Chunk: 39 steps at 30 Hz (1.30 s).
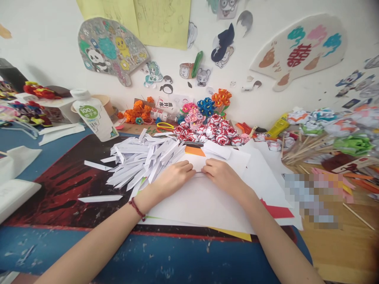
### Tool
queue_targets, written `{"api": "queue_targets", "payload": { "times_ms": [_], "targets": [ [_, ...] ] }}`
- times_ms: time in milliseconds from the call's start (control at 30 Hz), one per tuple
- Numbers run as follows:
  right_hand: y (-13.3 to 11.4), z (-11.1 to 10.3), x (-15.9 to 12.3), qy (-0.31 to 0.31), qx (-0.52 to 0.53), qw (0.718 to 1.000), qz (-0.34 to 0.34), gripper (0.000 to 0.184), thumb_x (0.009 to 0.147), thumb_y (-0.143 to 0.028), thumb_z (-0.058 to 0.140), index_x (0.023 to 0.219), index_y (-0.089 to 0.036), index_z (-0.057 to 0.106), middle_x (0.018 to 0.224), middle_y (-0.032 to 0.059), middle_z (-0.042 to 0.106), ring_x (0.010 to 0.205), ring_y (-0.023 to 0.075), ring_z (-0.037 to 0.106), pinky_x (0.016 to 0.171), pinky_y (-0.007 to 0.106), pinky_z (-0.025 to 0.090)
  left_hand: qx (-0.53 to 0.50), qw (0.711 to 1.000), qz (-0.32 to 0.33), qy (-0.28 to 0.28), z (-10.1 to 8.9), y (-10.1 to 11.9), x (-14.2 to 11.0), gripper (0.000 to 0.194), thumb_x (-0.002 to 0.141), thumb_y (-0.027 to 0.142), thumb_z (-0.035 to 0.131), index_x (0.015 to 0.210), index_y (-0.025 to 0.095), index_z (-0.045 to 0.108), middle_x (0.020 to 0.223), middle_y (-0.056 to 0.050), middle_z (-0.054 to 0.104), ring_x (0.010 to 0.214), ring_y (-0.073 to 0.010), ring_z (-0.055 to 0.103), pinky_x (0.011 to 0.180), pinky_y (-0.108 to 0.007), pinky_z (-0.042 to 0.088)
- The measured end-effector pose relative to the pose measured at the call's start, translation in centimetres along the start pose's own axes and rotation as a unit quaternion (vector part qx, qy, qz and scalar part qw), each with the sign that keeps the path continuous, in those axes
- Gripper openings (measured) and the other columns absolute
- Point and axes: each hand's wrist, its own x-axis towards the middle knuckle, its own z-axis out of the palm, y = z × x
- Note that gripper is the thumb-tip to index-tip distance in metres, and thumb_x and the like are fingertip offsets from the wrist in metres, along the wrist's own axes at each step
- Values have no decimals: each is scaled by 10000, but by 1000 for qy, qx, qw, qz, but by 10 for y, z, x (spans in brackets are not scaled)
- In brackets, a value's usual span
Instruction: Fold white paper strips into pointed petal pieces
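Note:
Both of my hands rest side by side on a stack of white paper sheets (pixel 207 201). My left hand (pixel 173 177) and my right hand (pixel 222 175) have their fingers curled and pressed onto a small white paper piece (pixel 199 165) between them. A red string bracelet circles my left wrist. Just left of my left hand lies a pile of folded white paper strips (pixel 142 159). A further folded white piece (pixel 217 150) lies just beyond my right hand.
A white drink bottle (pixel 94 114) stands at the back left. Paper flowers (pixel 207 118) and red-white paper balls (pixel 207 132) line the wall. Flowers on wooden sticks (pixel 325 138) lie at the right. Loose strips (pixel 100 198) lie on the dark red mat.

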Motion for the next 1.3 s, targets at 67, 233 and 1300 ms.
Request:
{"api": "queue_targets", "payload": {
  "times_ms": [67,233,1300],
  "targets": [
    [-3,-2,0,-11,-15,1000,-2,207,896,-78,510,762,-143,654,758,37,551,705,148,514,645,269,363,-2,1000,-4,11,1,1,0,249,973,179,375,965,146,621,844,-55,572,816,-179,509,711,-305,413],
    [-9,-4,1,-28,-66,997,-9,188,875,-58,525,723,-142,594,767,36,557,732,154,508,655,276,344,-5,999,-21,34,5,5,2,293,985,250,368,901,146,629,797,-44,567,775,-174,503,683,-304,401],
    [-19,-6,0,-55,-31,992,114,185,829,-93,525,731,-163,665,746,22,606,738,147,580,641,265,339,74,997,-1,-29,3,19,5,103,905,115,476,844,136,556,807,-70,585,769,-223,533,657,-354,433]
  ]
}}
